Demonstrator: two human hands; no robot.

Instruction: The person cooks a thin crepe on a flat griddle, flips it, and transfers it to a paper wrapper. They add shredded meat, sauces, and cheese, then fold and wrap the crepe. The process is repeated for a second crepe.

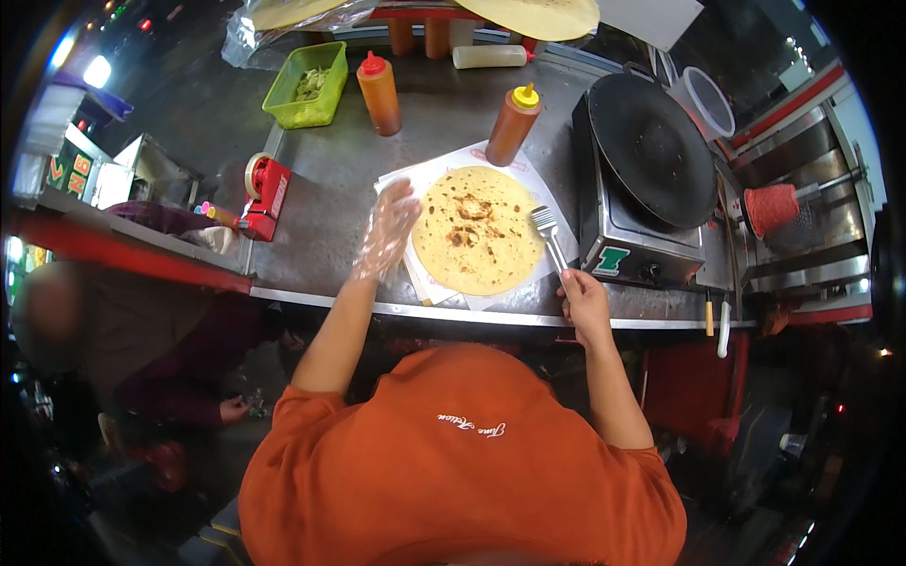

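A round, browned flatbread (477,231) lies flat on white paper sheets (541,189) on the metal counter. My left hand (385,228), in a clear plastic glove, is at the bread's left edge with its fingers stretched out and slightly blurred. It holds nothing that I can see; whether it touches the bread I cannot tell. My bare right hand (587,307) is closed around metal tongs (554,243) with a fork-like tip. That tip is at the bread's right edge. Beyond the bread stands a yellow-capped sauce bottle (513,124).
At right, a black round griddle (651,151) sits on a metal burner (642,250). A red meat spit (771,209) is farther right. A red-capped bottle (379,94), green basket (307,85) and red tape dispenser (268,198) stand on the left. Another person (179,349) is at lower left.
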